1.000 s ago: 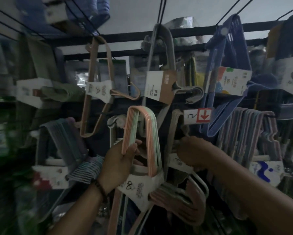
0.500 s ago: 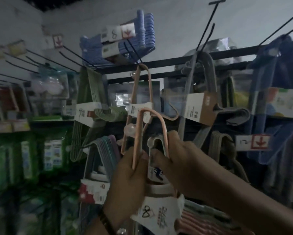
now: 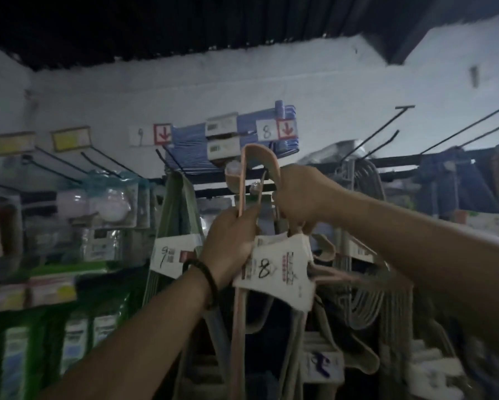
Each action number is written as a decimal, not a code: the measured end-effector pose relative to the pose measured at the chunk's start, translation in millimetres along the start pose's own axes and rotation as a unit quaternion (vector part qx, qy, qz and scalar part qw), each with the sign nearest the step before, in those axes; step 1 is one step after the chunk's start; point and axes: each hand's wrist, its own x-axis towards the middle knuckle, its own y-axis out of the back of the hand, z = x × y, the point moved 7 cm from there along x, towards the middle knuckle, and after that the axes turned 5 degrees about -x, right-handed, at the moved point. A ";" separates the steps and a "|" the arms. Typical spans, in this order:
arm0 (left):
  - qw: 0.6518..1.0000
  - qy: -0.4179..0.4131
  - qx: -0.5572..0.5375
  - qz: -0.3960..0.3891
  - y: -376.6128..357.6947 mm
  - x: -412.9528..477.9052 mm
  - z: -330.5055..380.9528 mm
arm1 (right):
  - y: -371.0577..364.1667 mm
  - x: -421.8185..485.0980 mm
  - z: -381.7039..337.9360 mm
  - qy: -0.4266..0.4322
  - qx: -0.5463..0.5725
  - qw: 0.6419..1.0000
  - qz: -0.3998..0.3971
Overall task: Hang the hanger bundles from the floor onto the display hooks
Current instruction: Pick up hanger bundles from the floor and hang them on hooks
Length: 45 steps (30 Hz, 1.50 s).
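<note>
Pink hanger bundle (image 3: 267, 157), tagged 8: our left hand (image 3: 231, 238) grips one side, right hand (image 3: 303, 194) the other, loop held high, we judge, to catch a display hook (image 3: 372, 134).

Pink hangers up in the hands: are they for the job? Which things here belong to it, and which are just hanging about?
For the job:
pink hanger bundle, gripped by the left hand and the right hand
bare display hook

Just there:
blue hanger bundle
green hanger bundle marked 9
price sign marked 8
packaged goods on the left
</note>
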 end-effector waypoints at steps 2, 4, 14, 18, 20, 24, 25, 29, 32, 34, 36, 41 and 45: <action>0.999 -0.012 0.035 -0.040 -3.0 16.3 6.3 | 1.3 20.0 -2.9 -0.019 -0.033 0.999 -0.035; 0.993 -0.047 0.087 -0.070 -6.7 23.7 13.3 | -2.0 33.9 -0.2 -0.043 -0.026 0.997 -0.050; 0.921 -0.259 0.264 -0.124 -22.0 5.7 6.9 | 11.0 57.0 18.8 -0.049 -0.047 0.993 0.097; 0.915 -0.285 0.266 -0.108 -27.8 20.8 6.1 | 21.1 50.9 19.0 -0.020 -0.052 0.977 0.204; 0.908 -0.282 0.286 -0.117 -33.3 28.7 1.7 | 17.4 50.0 29.8 -0.016 -0.062 0.974 0.218; 0.892 -0.265 0.330 -0.158 -47.3 40.5 -17.9 | -4.7 57.1 54.2 -0.014 -0.015 0.976 0.215; 0.886 -0.262 0.347 -0.162 -49.8 44.1 -21.8 | -11.2 62.4 58.1 -0.016 -0.007 0.977 0.213; 0.883 -0.220 0.383 -0.161 -48.7 61.8 -32.5 | -40.2 92.5 68.6 -0.039 0.020 0.981 0.189; 0.873 -0.193 0.416 -0.167 -48.0 66.8 -46.5 | -73.5 110.8 75.4 -0.047 -0.002 0.992 0.116; 0.845 -0.185 0.476 -0.155 -51.0 68.5 -59.6 | -92.7 114.1 89.3 -0.077 0.009 0.995 0.061; 0.800 -0.181 0.556 -0.137 -56.0 73.4 -71.4 | -105.9 116.3 98.0 -0.079 0.007 0.997 -0.010; 0.785 -0.143 0.591 -0.119 -61.6 84.5 -85.5 | -118.6 128.5 103.0 -0.054 0.053 0.991 -0.107; 0.791 -0.133 0.587 -0.113 -62.0 80.1 -89.5 | -121.4 126.8 107.9 -0.042 0.142 0.982 -0.119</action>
